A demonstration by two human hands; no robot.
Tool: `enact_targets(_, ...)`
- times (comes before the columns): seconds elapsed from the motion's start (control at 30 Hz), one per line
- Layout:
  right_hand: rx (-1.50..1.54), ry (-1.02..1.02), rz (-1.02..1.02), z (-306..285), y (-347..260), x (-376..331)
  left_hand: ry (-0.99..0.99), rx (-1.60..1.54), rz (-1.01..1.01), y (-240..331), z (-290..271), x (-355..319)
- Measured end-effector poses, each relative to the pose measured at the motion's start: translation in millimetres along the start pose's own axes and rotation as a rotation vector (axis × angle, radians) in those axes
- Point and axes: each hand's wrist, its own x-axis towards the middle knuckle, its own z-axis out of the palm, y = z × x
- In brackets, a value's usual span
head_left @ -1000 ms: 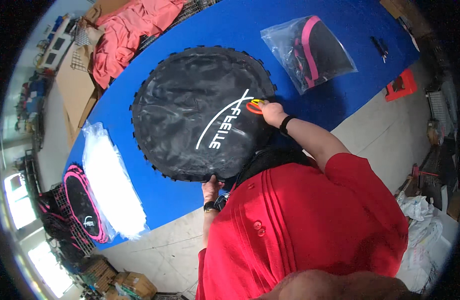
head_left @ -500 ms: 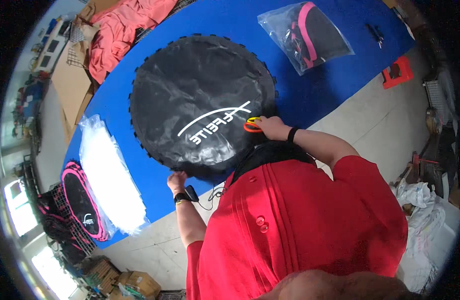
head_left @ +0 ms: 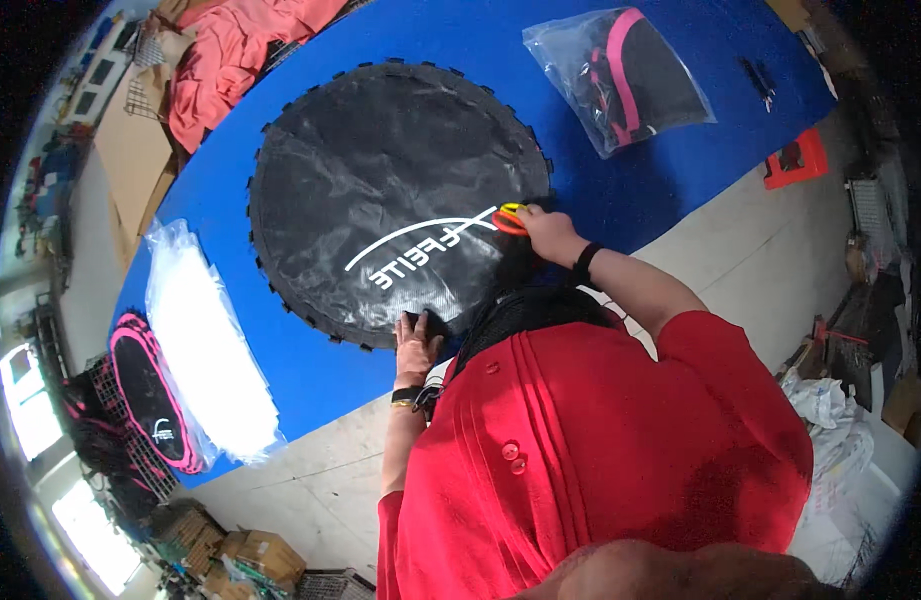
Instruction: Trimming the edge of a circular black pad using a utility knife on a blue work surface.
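A round black mat with small tabs around its rim and a white curved mark lies on the blue sheet. My left hand presses flat on the mat's near edge, fingers apart. My right hand rests at the mat's right edge and grips a small tool with orange and yellow handles. My red top fills the lower part of the view and hides the mat's nearest rim.
A clear bag with a black and pink item lies at the far right. A flat clear bag and a pink-rimmed black disc lie at left. Red cloth and cardboard sit beyond. Grey floor lies near me.
The view has shifted, so the mat sits more to the left. My left hand moved from the floor side onto the mat's near edge. My right hand stays at the right rim.
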Motion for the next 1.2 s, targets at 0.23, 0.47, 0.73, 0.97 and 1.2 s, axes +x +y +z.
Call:
enact_targets(0.23, -0.151, 0.156, 0.054, -4, 31, 74, -0.103, 0.046, -0.094, 8, 5, -1)
enact_targets(0.47, -0.228, 0.137, 0.095, -7, 29, 120, -0.056, -0.007, -0.072, 19, 0, 2)
enact_targets(0.73, -0.109, 0.038, 0.145, 5, 30, 90, -0.202, 0.123, -0.096, 18, -7, 8)
enact_targets(0.97, -0.082, 0.005, 0.142, 6, 5, 35, -0.246, 0.140, 0.033, -7, -12, 11)
enact_targets(1.2, 0.050, 0.035, 0.181, 24, -23, 9, -0.298, 0.233, 0.185, -35, -2, 13)
